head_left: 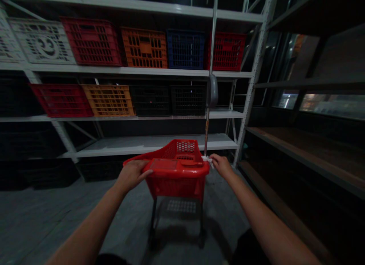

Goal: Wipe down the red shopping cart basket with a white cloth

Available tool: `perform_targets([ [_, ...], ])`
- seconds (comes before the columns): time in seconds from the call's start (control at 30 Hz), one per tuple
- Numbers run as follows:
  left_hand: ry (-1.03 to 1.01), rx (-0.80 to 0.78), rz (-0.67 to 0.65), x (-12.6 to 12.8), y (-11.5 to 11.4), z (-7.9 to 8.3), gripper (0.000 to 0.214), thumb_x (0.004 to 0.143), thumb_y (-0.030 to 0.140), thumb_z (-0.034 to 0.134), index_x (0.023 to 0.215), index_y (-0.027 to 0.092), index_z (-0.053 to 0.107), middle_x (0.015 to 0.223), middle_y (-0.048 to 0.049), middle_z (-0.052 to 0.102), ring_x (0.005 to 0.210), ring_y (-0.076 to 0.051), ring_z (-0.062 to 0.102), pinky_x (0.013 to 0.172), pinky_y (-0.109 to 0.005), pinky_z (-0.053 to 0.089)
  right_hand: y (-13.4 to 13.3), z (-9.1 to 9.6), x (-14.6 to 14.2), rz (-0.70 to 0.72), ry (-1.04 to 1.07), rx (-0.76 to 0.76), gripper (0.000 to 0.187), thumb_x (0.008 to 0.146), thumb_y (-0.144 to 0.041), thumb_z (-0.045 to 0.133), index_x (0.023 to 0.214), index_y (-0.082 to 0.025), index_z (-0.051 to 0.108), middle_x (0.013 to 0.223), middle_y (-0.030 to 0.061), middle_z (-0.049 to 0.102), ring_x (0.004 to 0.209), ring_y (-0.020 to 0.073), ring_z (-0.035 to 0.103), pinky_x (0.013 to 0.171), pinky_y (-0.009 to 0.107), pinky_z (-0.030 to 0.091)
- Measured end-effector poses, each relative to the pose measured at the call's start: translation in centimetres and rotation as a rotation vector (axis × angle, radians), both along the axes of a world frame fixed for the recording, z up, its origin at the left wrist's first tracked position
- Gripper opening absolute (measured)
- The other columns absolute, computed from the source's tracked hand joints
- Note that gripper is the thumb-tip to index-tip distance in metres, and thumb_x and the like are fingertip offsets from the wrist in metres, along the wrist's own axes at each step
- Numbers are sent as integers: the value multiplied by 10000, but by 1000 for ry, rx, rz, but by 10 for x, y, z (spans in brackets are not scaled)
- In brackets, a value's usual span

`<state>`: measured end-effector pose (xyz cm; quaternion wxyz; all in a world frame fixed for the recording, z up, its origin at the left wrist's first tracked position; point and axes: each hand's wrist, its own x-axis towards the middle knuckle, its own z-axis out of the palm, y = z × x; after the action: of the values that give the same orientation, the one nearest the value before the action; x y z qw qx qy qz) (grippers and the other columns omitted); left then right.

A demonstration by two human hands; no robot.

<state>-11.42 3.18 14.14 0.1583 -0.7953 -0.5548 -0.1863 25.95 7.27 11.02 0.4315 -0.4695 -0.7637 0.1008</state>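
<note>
Left hand (132, 174), eight o'clock, thumb apart, rests on red cart (178, 185) — likely steadying it; right hand (221, 166), four o'clock, pinches white cloth (206, 158).

Bare forearms (264, 215), dark clothing (249, 249) at the lower edge

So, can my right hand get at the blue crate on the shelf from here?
Probably not without stepping closer: the red cart stands between you and the shelf holding the blue crate, and your right hand is at the white knotted piece.
</note>
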Motion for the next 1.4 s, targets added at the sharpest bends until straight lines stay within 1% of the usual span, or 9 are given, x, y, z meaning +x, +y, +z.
perform_targets([
  [0.1, -46, 167, 4, 20, -15, 3, 582, 796, 480, 364, 1267, 136, 365, 1275, -147, 460, 1187, -250, 399, 975, -429, 294, -9, -18, -9, -91, 204, 45, 172, 792, -206, 414, 834, -190, 581, 762, 25, 619, 702, 157, 563, 666, 251, 422],
  [0.2, -92, 306, -90, 69, -38, 2, 485, 820, 365, 377, 1252, 143, 377, 1284, -125, 450, 1212, -225, 356, 1022, -443, 220, -39, -31, -35, -125, 479, 114, 166, 827, -245, 390, 839, -182, 543, 807, 47, 582, 759, 170, 536, 688, 271, 419],
  [0.37, -160, 151, -193, 169, -55, -2, 319, 840, 375, 352, 961, 185, 579, 995, -74, 620, 964, -194, 518, 970, -418, 276, -89, -31, -82, -32, 596, 186, 131, 831, -229, 414, 772, -201, 528, 824, 43, 509, 799, 168, 488, 719, 284, 402],
  [0.5, -140, 127, -68, 198, -45, -9, 406, 835, 430, 322, 760, 146, 601, 736, -119, 631, 759, -222, 561, 775, -403, 361, -83, -37, -84, -85, 620, 242, 144, 835, -206, 389, 761, -206, 512, 836, 47, 498, 803, 171, 479, 723, 292, 399],
  [0.7, -102, 168, -26, 186, -36, -18, 442, 828, 459, 297, 734, 150, 599, 706, -118, 633, 717, -237, 569, 672, -376, 336, -51, -40, -64, -82, 561, 99, 129, 798, -191, 405, 792, -193, 534, 771, 30, 541, 740, 166, 508, 678, 279, 421],
  [0.87, -53, 174, -25, 168, -37, -20, 429, 847, 410, 286, 706, 152, 598, 690, -106, 631, 692, -223, 567, 664, -361, 343, -76, -26, -90, 77, 533, 198, 198, 823, -192, 430, 892, -209, 615, 921, 63, 561, 888, 173, 526, 798, 297, 425],
  [1.0, -44, 181, -47, 147, -41, -22, 414, 850, 401, 296, 683, 172, 598, 674, -80, 626, 679, -200, 561, 667, -340, 353, -80, -34, -99, 159, 504, 224, 216, 833, -197, 445, 910, -240, 642, 914, 56, 573, 864, 162, 547, 766, 289, 447],
  [1.27, -86, 320, -72, 108, -46, -29, 379, 791, 455, 416, 617, 175, 603, 585, -47, 596, 605, -169, 527, 624, -300, 368, -40, -45, -72, -92, 579, 179, 201, 818, -222, 411, 814, -175, 607, 922, 75, 616, 885, 175, 555, 810, 314, 422],
  [1.4, -124, 412, -115, 99, -43, -30, 350, 765, 434, 465, 565, 176, 590, 523, -26, 562, 544, -142, 495, 587, -277, 368, -33, -40, -81, 97, 403, 83, 183, 789, -189, 430, 835, -191, 607, 877, 33, 644, 804, 148, 584, 737, 246, 436],
])
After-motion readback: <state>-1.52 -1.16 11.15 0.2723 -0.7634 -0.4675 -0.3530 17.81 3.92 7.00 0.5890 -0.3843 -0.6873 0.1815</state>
